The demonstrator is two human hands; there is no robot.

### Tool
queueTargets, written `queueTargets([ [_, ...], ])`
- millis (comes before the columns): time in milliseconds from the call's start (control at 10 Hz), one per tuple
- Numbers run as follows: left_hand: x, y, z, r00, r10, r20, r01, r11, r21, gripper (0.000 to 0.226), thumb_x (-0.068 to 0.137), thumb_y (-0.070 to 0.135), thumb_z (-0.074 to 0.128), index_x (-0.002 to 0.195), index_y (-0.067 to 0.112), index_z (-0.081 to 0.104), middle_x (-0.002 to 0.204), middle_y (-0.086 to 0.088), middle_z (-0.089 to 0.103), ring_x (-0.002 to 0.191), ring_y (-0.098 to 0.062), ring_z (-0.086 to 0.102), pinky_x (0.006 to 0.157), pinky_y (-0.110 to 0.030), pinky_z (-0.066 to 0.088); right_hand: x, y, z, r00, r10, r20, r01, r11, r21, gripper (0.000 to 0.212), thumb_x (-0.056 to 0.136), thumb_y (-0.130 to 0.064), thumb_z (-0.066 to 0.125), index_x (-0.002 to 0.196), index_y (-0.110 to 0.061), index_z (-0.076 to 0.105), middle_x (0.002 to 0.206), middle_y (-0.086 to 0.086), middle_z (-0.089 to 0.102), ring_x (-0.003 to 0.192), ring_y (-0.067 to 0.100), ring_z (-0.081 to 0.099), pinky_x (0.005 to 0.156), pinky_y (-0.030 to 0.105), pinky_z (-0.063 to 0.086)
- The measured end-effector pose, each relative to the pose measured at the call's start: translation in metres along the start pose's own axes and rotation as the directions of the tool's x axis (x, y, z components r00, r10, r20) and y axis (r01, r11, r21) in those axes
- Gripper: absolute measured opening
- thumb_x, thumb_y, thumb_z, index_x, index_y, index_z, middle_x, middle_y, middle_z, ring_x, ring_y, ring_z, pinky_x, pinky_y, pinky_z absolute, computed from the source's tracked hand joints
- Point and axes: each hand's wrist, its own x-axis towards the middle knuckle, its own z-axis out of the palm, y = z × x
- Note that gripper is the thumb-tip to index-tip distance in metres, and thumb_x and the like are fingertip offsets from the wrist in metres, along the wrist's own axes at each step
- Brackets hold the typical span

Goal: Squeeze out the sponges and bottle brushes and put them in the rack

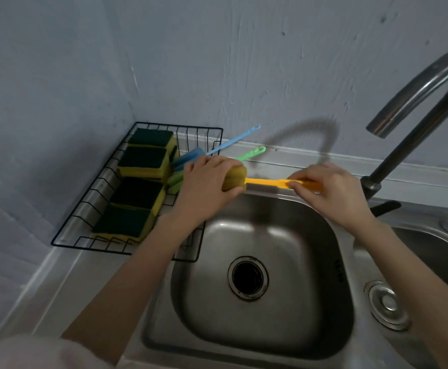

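I hold a yellow bottle brush (266, 181) level above the far rim of the steel sink (247, 339). My left hand (208, 179) is closed around its yellow sponge head. My right hand (329, 190) pinches the handle end. A black wire rack (79, 209) stands left of the sink in the corner. Inside it lie several yellow sponges with dark green scouring tops (143, 162). A blue bottle brush (225, 143) and a green bottle brush (252, 153) rest in the rack with their handles sticking out over its right side, partly hidden behind my left hand.
A dark curved tap (417, 102) rises at the right, its spout over the sink's right part. The sink drain (247, 278) is open and the basin holds nothing. A second basin (441, 251) starts at the far right. Painted walls close the corner behind the rack.
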Motion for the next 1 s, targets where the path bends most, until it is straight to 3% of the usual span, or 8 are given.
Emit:
queueTargets([
  [300,-0.014,-0.076,0.01,0.952,-0.305,-0.003,0.296,0.927,-0.232,0.043,0.08,0.027,0.061,0.121,0.021,0.049,0.127,-0.01,0.05,0.118,-0.026,0.044,0.104,-0.052,0.036,0.073,-0.055,0.038,0.941,-0.22,0.258,0.256,0.96,-0.115,0.026,0.087,-0.032,0.052,0.107,-0.022,0.065,0.098,0.009,0.066,0.108,0.026,0.055,0.086,0.039,0.044],
  [500,-0.014,-0.092,0.028,0.933,-0.321,0.162,0.351,0.913,-0.21,0.047,0.081,0.027,0.06,0.124,0.016,0.045,0.129,-0.012,0.05,0.117,-0.029,0.047,0.1,-0.051,0.04,0.088,-0.061,0.055,0.898,-0.219,0.38,0.313,0.928,-0.204,0.026,0.089,-0.034,0.047,0.107,-0.023,0.062,0.104,0.003,0.068,0.111,0.023,0.05,0.088,0.035,0.038],
  [800,-0.014,-0.101,0.034,0.92,-0.329,0.211,0.364,0.918,-0.155,0.05,0.084,0.026,0.056,0.129,0.015,0.039,0.132,-0.013,0.047,0.121,-0.029,0.044,0.103,-0.051,0.038,0.082,-0.069,0.062,0.914,-0.158,0.374,0.248,0.947,-0.205,0.027,0.091,-0.031,0.043,0.109,-0.024,0.061,0.11,0.001,0.066,0.109,0.023,0.055,0.088,0.037,0.041],
  [1000,-0.017,-0.095,0.026,0.921,-0.321,0.223,0.347,0.933,-0.09,0.057,0.084,0.038,0.054,0.133,0.017,0.034,0.139,-0.011,0.041,0.126,-0.029,0.039,0.105,-0.051,0.035,0.076,-0.072,0.047,0.946,-0.093,0.311,0.144,0.979,-0.147,0.029,0.092,-0.029,0.042,0.113,-0.021,0.06,0.115,0.005,0.063,0.109,0.027,0.056,0.088,0.037,0.043],
])
